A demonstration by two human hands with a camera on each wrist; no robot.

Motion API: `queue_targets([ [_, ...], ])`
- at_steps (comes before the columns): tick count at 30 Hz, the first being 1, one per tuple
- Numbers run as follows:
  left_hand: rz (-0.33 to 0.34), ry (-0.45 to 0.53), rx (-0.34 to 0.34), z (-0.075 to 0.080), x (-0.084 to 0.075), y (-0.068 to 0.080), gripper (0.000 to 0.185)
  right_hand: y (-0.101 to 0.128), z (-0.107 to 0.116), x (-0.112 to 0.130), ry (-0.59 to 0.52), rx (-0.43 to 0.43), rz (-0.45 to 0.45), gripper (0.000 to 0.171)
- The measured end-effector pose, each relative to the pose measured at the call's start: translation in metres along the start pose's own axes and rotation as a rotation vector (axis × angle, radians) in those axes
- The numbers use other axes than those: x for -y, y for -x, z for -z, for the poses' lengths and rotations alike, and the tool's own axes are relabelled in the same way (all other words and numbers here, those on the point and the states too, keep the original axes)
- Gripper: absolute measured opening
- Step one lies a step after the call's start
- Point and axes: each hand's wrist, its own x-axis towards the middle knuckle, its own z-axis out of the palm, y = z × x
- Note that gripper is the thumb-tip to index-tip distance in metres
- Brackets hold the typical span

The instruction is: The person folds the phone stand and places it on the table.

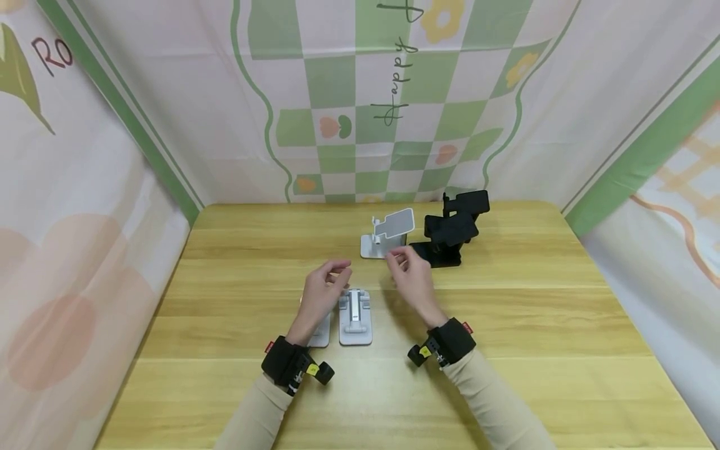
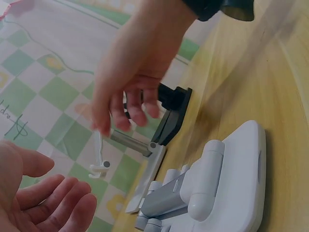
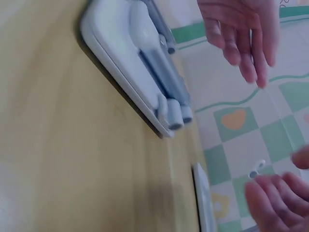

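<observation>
My left hand [image 1: 324,292] hovers over the table with fingers loosely bent and nothing in them. Below it lie two white folded phone stands side by side: one [image 1: 355,334] shows fully, while the other [image 1: 320,335] is partly covered by my hand and wrist. My right hand [image 1: 415,282] is held in the air, also holding nothing, its fingertips in front of an unfolded white phone stand [image 1: 397,223] with a grey pad. In the left wrist view, the fingers of my right hand [image 2: 133,72] hang relaxed near that stand, apart from it as far as shows.
Black unfolded phone stands stand close together at the back right, a nearer one [image 1: 452,230] overlapping a farther one [image 1: 474,201]. The wooden table [image 1: 534,312] ends at a patterned cloth [image 1: 337,81] behind, with more cloth hanging at both sides.
</observation>
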Motion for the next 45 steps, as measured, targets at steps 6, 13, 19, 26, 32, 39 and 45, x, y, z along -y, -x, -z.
queue_targets([
  [6, 0.022, -0.008, -0.006, 0.001, 0.003, 0.004, 0.031, -0.013, 0.004, -0.004, 0.068, -0.263, 0.063, 0.032],
  [13, 0.047, -0.007, 0.001, 0.0, 0.006, 0.008, 0.032, -0.018, 0.003, -0.009, 0.082, -0.288, 0.054, 0.042],
  [19, 0.057, -0.012, 0.013, -0.002, 0.007, 0.01, 0.033, -0.026, 0.003, -0.013, 0.018, -0.247, -0.035, 0.06],
  [26, 0.053, -0.01, 0.012, -0.001, 0.006, 0.011, 0.034, -0.034, 0.008, -0.015, -0.019, -0.09, -0.167, 0.074],
  [32, 0.052, -0.014, 0.009, 0.0, 0.008, 0.01, 0.033, -0.04, 0.007, -0.016, -0.022, -0.068, -0.203, 0.064],
  [39, 0.039, -0.022, 0.009, 0.0, 0.008, 0.008, 0.033, -0.045, 0.006, -0.014, -0.037, -0.072, -0.229, 0.06],
  [45, 0.024, -0.041, 0.007, 0.0, 0.006, 0.008, 0.032, -0.046, 0.005, -0.014, -0.048, -0.067, -0.239, 0.065],
])
